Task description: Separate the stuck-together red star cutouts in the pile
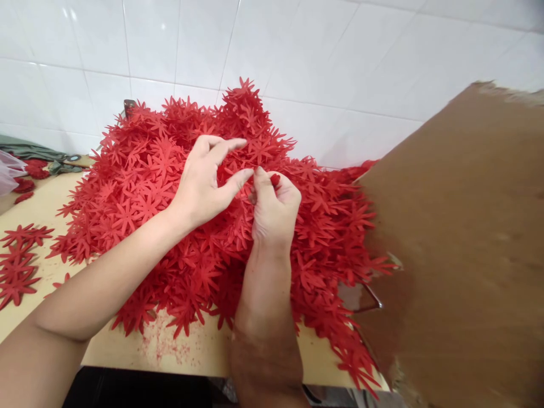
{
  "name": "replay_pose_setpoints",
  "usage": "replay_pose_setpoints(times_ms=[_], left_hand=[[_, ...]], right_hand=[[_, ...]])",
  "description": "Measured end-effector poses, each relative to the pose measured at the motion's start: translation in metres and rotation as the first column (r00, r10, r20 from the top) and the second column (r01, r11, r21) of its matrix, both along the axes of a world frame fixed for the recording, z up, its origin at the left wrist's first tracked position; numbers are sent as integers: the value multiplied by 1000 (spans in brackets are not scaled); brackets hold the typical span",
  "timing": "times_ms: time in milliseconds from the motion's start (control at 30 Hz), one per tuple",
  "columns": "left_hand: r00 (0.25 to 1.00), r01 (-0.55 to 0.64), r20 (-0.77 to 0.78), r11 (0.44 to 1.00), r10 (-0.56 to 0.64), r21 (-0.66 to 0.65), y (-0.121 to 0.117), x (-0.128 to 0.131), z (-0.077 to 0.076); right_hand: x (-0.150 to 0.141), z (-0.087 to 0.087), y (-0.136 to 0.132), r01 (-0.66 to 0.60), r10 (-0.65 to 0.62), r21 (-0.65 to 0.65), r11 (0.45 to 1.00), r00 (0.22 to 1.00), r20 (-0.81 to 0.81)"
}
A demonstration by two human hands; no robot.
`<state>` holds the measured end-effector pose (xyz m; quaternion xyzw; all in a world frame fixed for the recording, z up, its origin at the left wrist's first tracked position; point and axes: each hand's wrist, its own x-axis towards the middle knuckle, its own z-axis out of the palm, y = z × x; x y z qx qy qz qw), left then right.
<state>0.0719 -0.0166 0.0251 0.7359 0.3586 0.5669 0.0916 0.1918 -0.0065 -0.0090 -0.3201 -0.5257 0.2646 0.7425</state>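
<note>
Flower heap (148, 190) runs left to right, peak upward; left hand (206, 184) half-spread, seemingly empty; right hand (276, 207) curled round a red piece (275, 181).

White wall tiles (361, 73) rose behind the back edge of the pale yellow desk (208, 354). Brown cardboard (450, 243), ragged along its top, stood at the desk's right edge, with a bent metal piece (375, 297) near its lower left. Toward the back left corner lay a green cloth (34, 149), sheer white material (8, 174) just beside it. Something black (140, 390) showed below the front edge.
</note>
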Motion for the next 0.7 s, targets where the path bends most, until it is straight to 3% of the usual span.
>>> replay_pose_setpoints(times_ms=[100, 233, 333, 500, 700], left_hand=[[988, 151, -1, 978, -153, -144, -1, 3, -1], [938, 342, 184, 875, -294, -343, 5, 6, -4], [914, 384, 281, 847, -292, -367, 8, 6, -2], [927, 331, 297, 870, -228, -365, 7, 4, 4], [873, 344, 462, 869, -156, -355, 6, 6, 8]], right_hand=[[-2, 2, -2, -80, 80, 36, 996, 997, -5], [-4, 1, 0, -179, 179, -14, 984, 984, -25], [-4, -2, 2, -225, 224, -48, 973, 974, -32], [2, -3, 1, -288, 289, -19, 957, 954, 78], [4, 4, -9, -218, 203, 22, 976, 939, 278]])
